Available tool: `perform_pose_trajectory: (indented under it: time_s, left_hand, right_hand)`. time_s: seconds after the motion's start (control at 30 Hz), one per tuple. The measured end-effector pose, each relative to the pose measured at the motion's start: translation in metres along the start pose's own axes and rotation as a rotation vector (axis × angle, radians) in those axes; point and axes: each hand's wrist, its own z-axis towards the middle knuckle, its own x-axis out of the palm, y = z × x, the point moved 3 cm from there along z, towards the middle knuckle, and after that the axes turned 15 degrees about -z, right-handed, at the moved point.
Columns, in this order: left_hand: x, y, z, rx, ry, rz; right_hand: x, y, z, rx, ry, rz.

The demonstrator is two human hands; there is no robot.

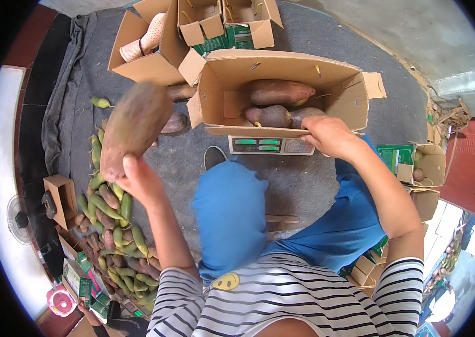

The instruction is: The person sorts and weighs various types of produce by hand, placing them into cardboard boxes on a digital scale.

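Note:
My left hand grips one end of a large purplish-brown root vegetable, raised and tilted left of the open cardboard box. The held root's upper end is blurred. My right hand is closed over the box's near rim, towards its right side. Inside the box lie several similar roots, one partly behind my right fingers. The box sits on a scale whose green displays are lit; its digits are too small to read.
More large roots lie on the dark floor cloth left of the box. A pile of green and reddish long vegetables spreads on the left. Other cartons stand behind, one holding pink foam netting. Another person's arm shows lower left.

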Motion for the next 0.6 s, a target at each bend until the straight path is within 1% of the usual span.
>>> perform_pose_trajectory:
  time_s: [0.07,0.1,0.13,0.17,0.2,0.23,0.3,0.37,0.4,0.43,0.5,0.57,0.6]
  left_hand:
    - [0.033,0.006,-0.005,-0.035,0.154,0.157]
    - [0.039,0.015,-0.007,-0.075,0.34,0.307]
    - [0.072,0.014,-0.018,-0.084,0.361,0.26]
    - [0.085,0.023,-0.02,0.043,0.492,0.393]
    - [0.101,0.023,-0.025,0.138,0.653,0.657]
    - [0.104,0.035,-0.028,0.196,0.797,0.808]
    - [0.099,0.035,-0.032,0.058,0.842,0.787]
    - [0.08,0.029,-0.029,-0.037,0.689,0.637]
    - [0.064,0.034,-0.026,-0.091,0.577,0.525]
    - [0.05,0.038,-0.024,-0.151,0.506,0.514]
    - [0.006,0.065,-0.021,-0.19,0.52,0.657]
    - [-0.038,0.093,-0.024,-0.149,0.686,1.022]
    - [-0.049,0.101,-0.027,-0.15,0.765,1.24]
  right_hand:
    - [-0.002,0.0,-0.001,0.002,-0.004,-0.009]
    - [-0.001,-0.001,-0.001,0.003,0.002,-0.006]
    - [0.0,-0.002,-0.001,0.0,0.006,-0.004]
    - [0.0,-0.003,0.002,-0.008,0.01,-0.003]
    - [0.0,-0.002,0.003,-0.012,0.016,-0.001]
    - [-0.001,-0.001,0.003,-0.016,0.021,0.004]
    - [-0.004,-0.001,0.003,-0.021,0.025,0.0]
    - [-0.005,0.001,0.002,-0.019,0.026,-0.006]
    - [-0.006,0.001,0.0,-0.021,0.039,-0.004]
    - [-0.007,0.002,0.0,-0.025,0.052,-0.003]
    - [-0.007,0.004,0.001,-0.036,0.061,0.003]
    - [-0.005,0.005,0.001,-0.042,0.055,0.013]
    - [-0.005,0.005,0.001,-0.041,0.057,0.015]
